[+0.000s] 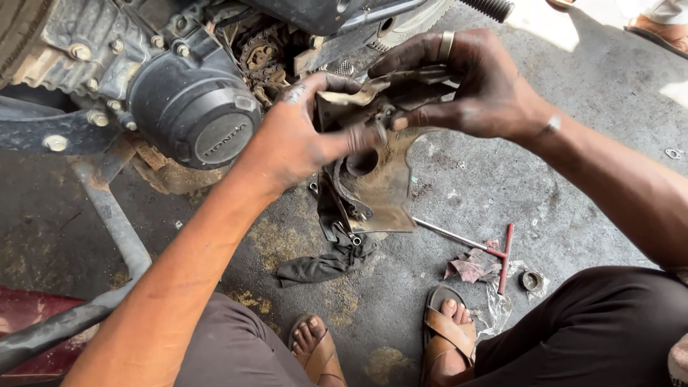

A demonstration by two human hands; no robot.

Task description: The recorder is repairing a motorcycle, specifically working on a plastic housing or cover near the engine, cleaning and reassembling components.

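Observation:
I hold a dirty, greasy metal engine side cover (380, 183) up in front of me, its hollow inner side with a round hole facing me. My left hand (301, 136) grips its left edge, thumb across the inside. My right hand (473, 82), with a ring on one finger, closes over the cover's top edge, fingers pressing a torn strip of gasket (358, 93). Both hands are black with grease. Just behind them the motorcycle engine (190, 104) shows an exposed chain sprocket (259, 54).
On the concrete floor lie a dark rag (322, 264), a red-handled T-wrench (494, 251), a crumpled reddish cloth (469, 266) and a small round part (531, 279). A grey stand tube (107, 215) runs down the left. My sandalled feet (448, 333) are below. Another person's foot (659, 25) is at top right.

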